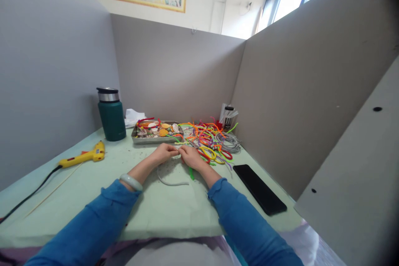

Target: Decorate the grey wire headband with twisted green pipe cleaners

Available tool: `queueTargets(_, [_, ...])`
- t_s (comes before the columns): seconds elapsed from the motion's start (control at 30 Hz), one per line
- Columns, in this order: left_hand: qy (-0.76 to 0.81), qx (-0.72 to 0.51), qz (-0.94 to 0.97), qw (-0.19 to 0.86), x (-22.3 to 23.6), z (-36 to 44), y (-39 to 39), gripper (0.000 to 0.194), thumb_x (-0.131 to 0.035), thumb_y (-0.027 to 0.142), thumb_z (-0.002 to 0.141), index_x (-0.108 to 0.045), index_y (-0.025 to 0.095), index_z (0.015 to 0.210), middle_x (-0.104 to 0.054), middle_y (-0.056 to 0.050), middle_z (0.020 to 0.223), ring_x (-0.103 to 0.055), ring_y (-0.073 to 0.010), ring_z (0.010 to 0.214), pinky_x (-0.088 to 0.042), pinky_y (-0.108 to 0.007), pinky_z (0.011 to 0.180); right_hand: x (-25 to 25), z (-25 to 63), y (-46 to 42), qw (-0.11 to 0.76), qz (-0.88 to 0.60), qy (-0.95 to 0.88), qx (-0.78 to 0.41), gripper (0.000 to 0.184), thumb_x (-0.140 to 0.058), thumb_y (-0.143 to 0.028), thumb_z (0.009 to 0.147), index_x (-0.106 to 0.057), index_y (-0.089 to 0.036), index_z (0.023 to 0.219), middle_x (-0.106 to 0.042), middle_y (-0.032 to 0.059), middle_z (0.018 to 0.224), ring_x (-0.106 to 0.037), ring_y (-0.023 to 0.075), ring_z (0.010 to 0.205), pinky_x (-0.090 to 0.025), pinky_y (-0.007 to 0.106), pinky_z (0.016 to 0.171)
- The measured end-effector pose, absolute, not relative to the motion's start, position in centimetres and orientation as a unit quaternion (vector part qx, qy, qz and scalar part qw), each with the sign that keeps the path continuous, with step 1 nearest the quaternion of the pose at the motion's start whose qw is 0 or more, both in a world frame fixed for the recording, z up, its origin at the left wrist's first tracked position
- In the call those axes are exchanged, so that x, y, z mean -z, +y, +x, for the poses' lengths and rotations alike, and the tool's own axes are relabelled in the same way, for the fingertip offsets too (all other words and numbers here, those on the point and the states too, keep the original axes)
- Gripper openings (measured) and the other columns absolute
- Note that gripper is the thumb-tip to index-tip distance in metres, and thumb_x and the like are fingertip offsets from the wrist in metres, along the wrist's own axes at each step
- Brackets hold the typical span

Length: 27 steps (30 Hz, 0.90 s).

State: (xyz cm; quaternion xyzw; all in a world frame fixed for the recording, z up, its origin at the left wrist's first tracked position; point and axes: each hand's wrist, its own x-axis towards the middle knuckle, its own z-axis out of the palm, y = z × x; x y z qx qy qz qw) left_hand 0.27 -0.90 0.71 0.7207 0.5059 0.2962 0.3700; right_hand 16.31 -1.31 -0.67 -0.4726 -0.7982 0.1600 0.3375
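My left hand point(164, 152) and my right hand point(190, 157) meet above the middle of the table, fingertips pinched close together. A thin grey pipe cleaner point(173, 184) curves out from beneath my left hand, its free end lying towards me. Between the fingertips a small pale bit shows, seemingly part of it; the fingers cover most of it. A green strand point(191, 173) pokes out below my right hand. Just beyond my right hand lies a tangled heap of colourful pipe cleaners point(212, 137), with a coil of grey ones point(230, 144) at its right side.
Behind my left hand stands a metal tray point(149, 140) of shells and small pieces. A green bottle point(112, 118), a yellow glue gun point(84, 158) and a thin stick point(56, 188) are left. A black phone point(259, 189) lies right. Grey partitions point(177, 66) enclose the table.
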Motion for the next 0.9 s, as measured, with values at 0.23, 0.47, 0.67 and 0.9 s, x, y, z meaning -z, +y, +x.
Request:
queueTargets(0.23, [0.501, -0.293, 0.725, 0.369, -0.48, 0.19, -0.64, 0.049, -0.062, 0.053, 0.065, -0.068, 0.009, 0.086, -0.035, 0.007, 0.042, -0.026, -0.0051, 0.035, -0.018, -0.022, 0.036, 0.62, 16.34, -1.29, 0.332, -0.471, -0.802, -0.159, 0.026, -0.039, -0.024, 0.088, -0.057, -0.017, 0.071, -0.058, 0.0007, 0.062, -0.050, 0.0124, 0.061, -0.032, 0.022, 0.058])
queueTargets(0.47, [0.505, -0.297, 0.722, 0.369, -0.49, 0.30, -0.64, 0.048, -0.061, 0.051, 0.065, -0.068, 0.009, 0.086, -0.034, 0.007, 0.042, -0.024, -0.0046, 0.035, -0.017, -0.022, 0.037, 0.68, 16.28, -1.34, 0.334, -0.474, -0.799, -0.157, 0.026, -0.039, -0.025, 0.089, -0.059, -0.017, 0.073, -0.059, 0.0010, 0.064, -0.051, 0.0131, 0.064, -0.033, 0.022, 0.059])
queueTargets(0.67, [0.504, -0.299, 0.722, 0.369, -0.61, 0.29, -0.79, 0.047, -0.061, 0.050, 0.066, -0.068, 0.009, 0.085, -0.035, 0.007, 0.042, -0.024, -0.0050, 0.036, -0.017, -0.022, 0.038, 0.65, 16.34, -1.33, 0.334, -0.472, -0.801, -0.154, 0.027, -0.039, -0.024, 0.088, -0.060, -0.017, 0.072, -0.060, 0.0014, 0.064, -0.051, 0.0135, 0.064, -0.033, 0.022, 0.059])
queueTargets(0.9, [0.500, -0.292, 0.731, 0.359, -0.37, 0.13, -0.56, 0.046, -0.060, 0.051, 0.066, -0.068, 0.009, 0.084, -0.036, 0.006, 0.043, -0.025, -0.0050, 0.036, -0.017, -0.022, 0.039, 0.59, 16.32, -1.37, 0.331, -0.473, -0.802, -0.153, 0.027, -0.039, -0.024, 0.088, -0.058, -0.017, 0.071, -0.059, 0.0010, 0.063, -0.050, 0.0131, 0.062, -0.032, 0.022, 0.058])
